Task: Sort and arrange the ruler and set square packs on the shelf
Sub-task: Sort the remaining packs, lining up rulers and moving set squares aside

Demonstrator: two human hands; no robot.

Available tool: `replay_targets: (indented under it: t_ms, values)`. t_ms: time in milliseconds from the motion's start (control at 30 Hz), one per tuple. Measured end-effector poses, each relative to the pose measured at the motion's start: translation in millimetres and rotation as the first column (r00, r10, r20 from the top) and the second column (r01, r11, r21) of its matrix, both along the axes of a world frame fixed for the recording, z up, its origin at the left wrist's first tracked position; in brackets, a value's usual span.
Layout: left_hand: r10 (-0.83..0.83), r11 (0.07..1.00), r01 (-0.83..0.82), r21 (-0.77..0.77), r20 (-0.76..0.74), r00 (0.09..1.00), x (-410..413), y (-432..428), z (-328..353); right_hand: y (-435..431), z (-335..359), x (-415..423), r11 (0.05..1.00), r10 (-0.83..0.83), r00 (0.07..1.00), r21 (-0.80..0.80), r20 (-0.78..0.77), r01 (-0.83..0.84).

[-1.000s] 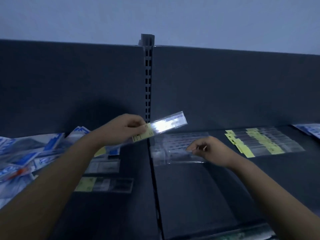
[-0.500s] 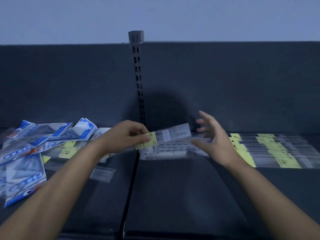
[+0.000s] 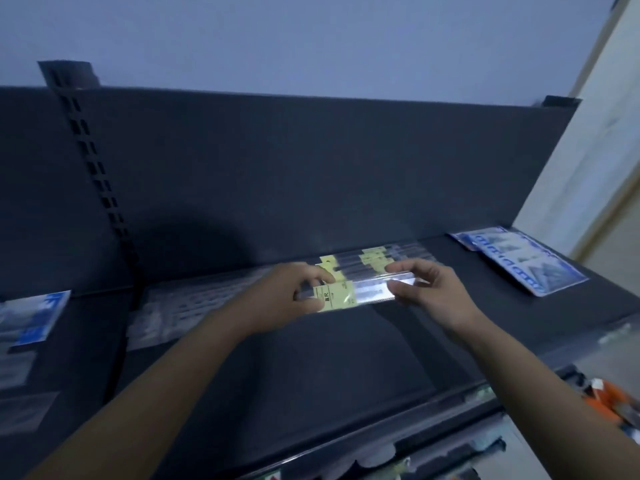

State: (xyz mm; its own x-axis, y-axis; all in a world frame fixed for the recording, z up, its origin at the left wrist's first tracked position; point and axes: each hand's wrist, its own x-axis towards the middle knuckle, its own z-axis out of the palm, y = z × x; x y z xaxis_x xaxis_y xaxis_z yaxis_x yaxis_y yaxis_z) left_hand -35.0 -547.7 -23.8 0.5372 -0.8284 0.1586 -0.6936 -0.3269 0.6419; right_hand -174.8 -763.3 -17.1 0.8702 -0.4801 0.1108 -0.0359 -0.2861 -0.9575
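Over the dark shelf, left hand pinches the yellow-label end of a clear ruler pack, right hand pinches its other end, just before the laid ruler packs, blue set square packs lying well right.

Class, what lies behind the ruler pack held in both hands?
More ruler packs with yellow labels lie on the shelf; the held pack and hands hide their near edges.

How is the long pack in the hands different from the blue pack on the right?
The ruler pack is long, narrow and clear with a yellow label; the blue pack is wider, printed blue. The left hand and right hand hold the ruler pack; the blue pack lies untouched on the shelf. Both are flat.
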Motion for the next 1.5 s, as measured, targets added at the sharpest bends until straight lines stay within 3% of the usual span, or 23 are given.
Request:
replay_targets:
  t_ms: [267, 400, 533, 667, 767, 933, 1133, 1300, 1500]
  values:
    - [-0.008, 0.989, -0.012, 0.146, 0.132, 0.991, -9.9, -113.2, -24.6, -123.8, -29.0, 4.7, 0.996, -0.006, 0.998, -0.092, -0.065, 0.0]
    - [0.113, 0.974, -0.139, 0.181, 0.151, 0.982, -10.3, -144.0, -22.8, -170.4, -45.1, 25.2, 0.968, 0.057, 0.992, -0.238, -0.111, -0.082]
    - [0.225, 0.927, -0.267, 0.262, 0.18, 0.958, -13.2, -155.2, -23.5, -186.4, -54.6, 34.0, 0.812, 0.088, 0.983, -0.56, -0.16, -0.164]
    - [0.37, 0.892, -0.398, 0.216, 0.159, 0.915, -27.1, -153.5, -24.0, -186.3, -51.5, 38.6, 0.723, 0.195, 0.97, -0.647, -0.146, -0.243]
    - [0.397, 0.851, -0.457, 0.257, 0.254, 0.882, -37.4, -145.8, -19.3, -175.4, -47.6, 42.6, 0.668, 0.264, 0.956, -0.691, -0.128, -0.277]
    - [0.477, 0.757, -0.599, 0.26, 0.405, 0.78, -59.7, -105.4, -5.1, -129.8, -38.0, 49.6, 0.587, 0.347, 0.925, -0.734, -0.153, -0.341]
    - [0.546, 0.58, -0.761, 0.291, 0.554, 0.628, -98.6, -7.1, 6.7, -28.0, -23.1, 49.0, 0.494, 0.497, 0.85, -0.748, -0.175, -0.443]
    - [0.608, 0.44, -0.845, 0.304, 0.592, 0.529, -130.6, 103.1, 14.0, 84.8, -18.9, 40.3, 0.438, 0.603, 0.772, -0.725, -0.201, -0.532]
    - [0.643, 0.361, -0.879, 0.313, 0.599, 0.477, -159.8, 242.3, 15.5, 227.7, -16.5, 35.2, 0.369, 0.676, 0.687, -0.685, -0.266, -0.628]
